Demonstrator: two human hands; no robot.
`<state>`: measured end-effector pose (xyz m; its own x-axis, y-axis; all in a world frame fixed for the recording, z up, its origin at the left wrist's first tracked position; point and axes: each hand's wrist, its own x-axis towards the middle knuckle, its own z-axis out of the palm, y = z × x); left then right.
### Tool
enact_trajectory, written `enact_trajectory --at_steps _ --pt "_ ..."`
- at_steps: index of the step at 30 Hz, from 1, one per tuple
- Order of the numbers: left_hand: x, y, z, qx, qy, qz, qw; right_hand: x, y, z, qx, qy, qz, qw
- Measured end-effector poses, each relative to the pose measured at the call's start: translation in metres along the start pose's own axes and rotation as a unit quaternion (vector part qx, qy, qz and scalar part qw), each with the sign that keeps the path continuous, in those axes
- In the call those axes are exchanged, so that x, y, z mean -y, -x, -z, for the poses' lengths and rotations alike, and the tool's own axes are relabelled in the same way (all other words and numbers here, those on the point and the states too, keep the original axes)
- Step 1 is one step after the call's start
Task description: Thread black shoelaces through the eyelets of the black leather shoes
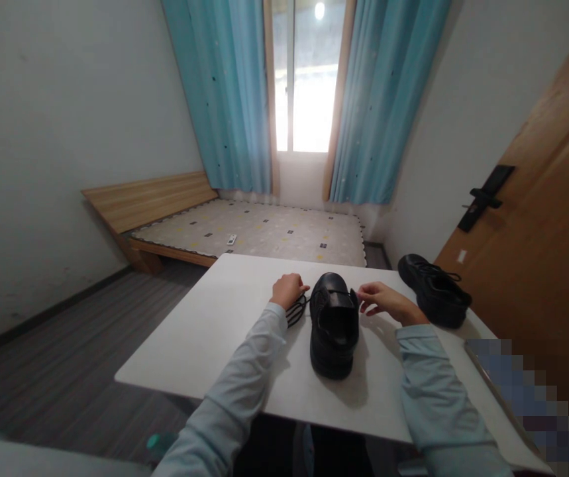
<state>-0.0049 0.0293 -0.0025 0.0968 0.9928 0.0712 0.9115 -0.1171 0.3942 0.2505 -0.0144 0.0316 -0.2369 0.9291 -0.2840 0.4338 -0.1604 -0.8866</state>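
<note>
Flanking a black leather shoe (pixel 334 324) on the white table (pixel 205 338), the left hand (pixel 288 290) curled around its lace (pixel 296 310); right hand (pixel 381 299) pinched the other end.

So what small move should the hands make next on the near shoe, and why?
Probably draw the lace through the shoe: the left hand pinches one end, the right hand the other, and loose lace lies on the table.
</note>
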Motion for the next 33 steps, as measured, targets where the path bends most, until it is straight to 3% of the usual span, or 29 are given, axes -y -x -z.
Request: enact_trajectory --at_steps 4,8,12,17,24,28,33 --pt "0.003 0.002 -0.014 0.003 0.002 -0.006 1.000 -0.003 -0.002 0.003 -0.009 -0.009 -0.002 1.000" --pt "0.008 0.002 -0.014 -0.016 0.011 -0.014 1.000 -0.006 -0.004 0.008 -0.025 -0.018 -0.003 1.000" --pt "0.009 -0.002 -0.005 -0.078 0.124 -0.049 0.988 -0.009 -0.003 0.014 -0.064 -0.014 -0.001 0.998" --pt "0.004 -0.010 0.004 -0.147 0.348 -0.095 0.921 -0.007 -0.003 0.024 -0.183 -0.013 0.060 0.981" --pt "-0.013 0.000 0.012 -0.078 0.571 -0.096 0.812 0.005 -0.004 0.023 -0.399 0.053 0.194 0.895" --pt "-0.027 0.011 0.017 -0.031 0.614 -0.103 0.782 0.018 0.003 0.009 -0.445 0.084 0.255 0.854" --pt "-0.037 0.018 0.017 0.006 0.642 -0.118 0.757 0.035 0.016 -0.011 -0.455 0.052 0.319 0.830"
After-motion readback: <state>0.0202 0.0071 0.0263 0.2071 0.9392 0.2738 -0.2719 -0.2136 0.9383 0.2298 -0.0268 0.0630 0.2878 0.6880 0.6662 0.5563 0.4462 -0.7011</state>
